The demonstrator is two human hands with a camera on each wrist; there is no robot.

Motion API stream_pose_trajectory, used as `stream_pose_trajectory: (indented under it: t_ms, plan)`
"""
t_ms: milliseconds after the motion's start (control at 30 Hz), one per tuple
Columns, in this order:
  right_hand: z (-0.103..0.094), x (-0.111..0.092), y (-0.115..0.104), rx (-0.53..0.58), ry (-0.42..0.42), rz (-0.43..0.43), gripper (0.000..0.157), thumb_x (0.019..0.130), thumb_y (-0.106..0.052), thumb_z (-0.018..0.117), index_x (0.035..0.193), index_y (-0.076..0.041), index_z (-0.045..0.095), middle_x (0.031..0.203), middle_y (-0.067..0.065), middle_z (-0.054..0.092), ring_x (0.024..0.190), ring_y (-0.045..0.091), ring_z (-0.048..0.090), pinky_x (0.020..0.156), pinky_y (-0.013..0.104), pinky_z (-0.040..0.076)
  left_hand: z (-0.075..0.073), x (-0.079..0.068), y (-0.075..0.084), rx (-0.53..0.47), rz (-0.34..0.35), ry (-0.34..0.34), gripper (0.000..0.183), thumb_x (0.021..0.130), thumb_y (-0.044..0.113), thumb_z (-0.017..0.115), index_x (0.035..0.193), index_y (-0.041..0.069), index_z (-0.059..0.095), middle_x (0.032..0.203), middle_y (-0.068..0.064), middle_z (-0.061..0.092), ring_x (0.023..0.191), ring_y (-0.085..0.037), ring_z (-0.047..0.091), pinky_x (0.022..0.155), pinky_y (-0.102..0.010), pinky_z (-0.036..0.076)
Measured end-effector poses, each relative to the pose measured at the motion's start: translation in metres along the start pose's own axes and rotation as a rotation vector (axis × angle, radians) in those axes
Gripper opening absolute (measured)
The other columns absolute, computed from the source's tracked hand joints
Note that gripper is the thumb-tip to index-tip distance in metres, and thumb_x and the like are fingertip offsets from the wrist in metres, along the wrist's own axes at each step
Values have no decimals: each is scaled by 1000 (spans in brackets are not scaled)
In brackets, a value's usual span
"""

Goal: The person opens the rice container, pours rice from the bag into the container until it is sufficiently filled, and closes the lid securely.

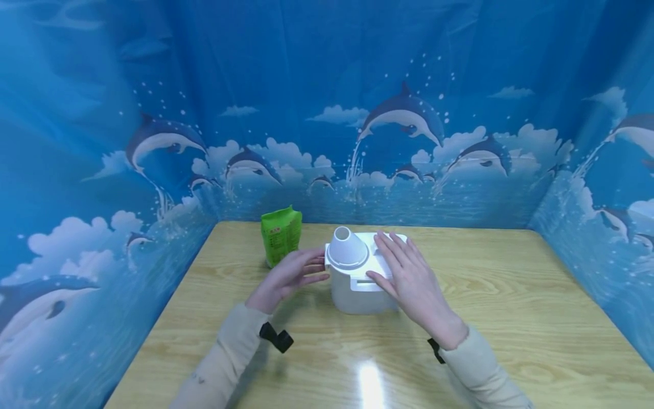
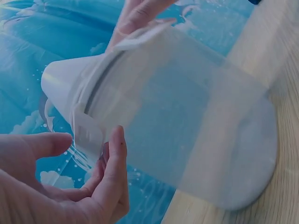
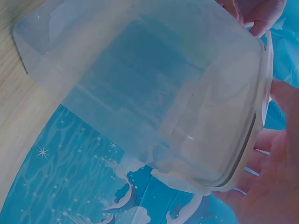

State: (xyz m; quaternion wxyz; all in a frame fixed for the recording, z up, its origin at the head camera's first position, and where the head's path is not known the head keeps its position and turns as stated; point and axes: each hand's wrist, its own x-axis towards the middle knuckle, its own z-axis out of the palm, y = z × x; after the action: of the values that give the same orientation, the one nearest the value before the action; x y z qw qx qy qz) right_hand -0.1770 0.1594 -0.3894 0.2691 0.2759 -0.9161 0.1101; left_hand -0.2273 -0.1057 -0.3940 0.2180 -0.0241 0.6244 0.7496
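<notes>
A clear plastic storage container (image 1: 352, 298) stands upright on the table, with a white lid (image 1: 375, 264) on top. A white cone-shaped cap (image 1: 349, 250) rises from the lid's left part. At the container's left side is my left hand (image 1: 293, 275), its fingertips at a side latch (image 2: 88, 135) of the lid. In the left wrist view the thumb is on one side of that latch and the fingers on the other. My right hand (image 1: 411, 281) lies with extended fingers across the right part of the lid. The container looks see-through and empty in both wrist views.
Behind my left hand stands a green bag (image 1: 282, 234) with printing on it. The wooden table (image 1: 511, 318) ends at a blue dolphin-print curtain (image 1: 286, 102) at the back and both sides.
</notes>
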Motion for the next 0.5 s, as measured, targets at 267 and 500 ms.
stream_pose_trajectory:
  t_ms: [267,500]
  plan:
    - [3,-1,0,-8,48,-11,77,104,-62,35,152,-2,42,154,17,47,143,36,42,121,53,28,-1,5,4,-91,-45,-65,33,105,18,52,129,-5,57,120,-18,63,110,-23,63,102,-34,54]
    - [2,0,-2,-2,43,-8,79,104,-63,30,152,-1,43,153,17,48,143,36,42,122,53,27,0,9,3,-239,-85,-145,22,106,16,45,93,8,61,98,-5,55,90,-13,55,80,-20,53]
